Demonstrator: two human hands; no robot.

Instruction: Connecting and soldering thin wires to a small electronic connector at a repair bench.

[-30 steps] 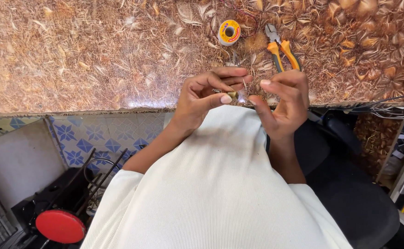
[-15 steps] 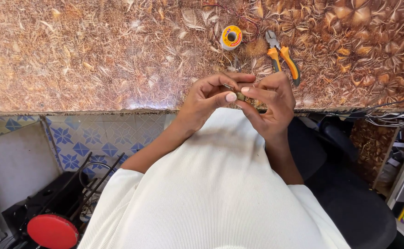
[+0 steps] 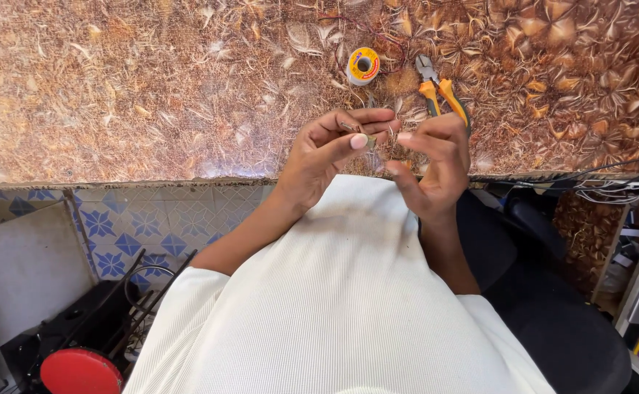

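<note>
My left hand (image 3: 334, 149) and my right hand (image 3: 436, 164) meet just above the near edge of the brown patterned tabletop (image 3: 151, 87). Between their fingertips they pinch a small dark part with thin wires (image 3: 378, 138); it is too small to tell what it is. Both hands have fingers curled around it. Beyond them on the tabletop lie a yellow spool of solder wire (image 3: 363, 66) and orange-handled cutting pliers (image 3: 440, 91), neither touched. My white ribbed shirt (image 3: 319, 306) fills the lower middle of the view.
A bundle of cables (image 3: 618, 182) runs along the table's right edge. A black chair seat (image 3: 553, 321) is under me at the right. At lower left stand a red round stool (image 3: 78, 371) and a black metal rack (image 3: 108, 306) before a blue tiled wall (image 3: 137, 219).
My hands have drifted slightly apart and lifted a little from my chest, still working the small part. The view has shifted a bit; spool and pliers stay put.
</note>
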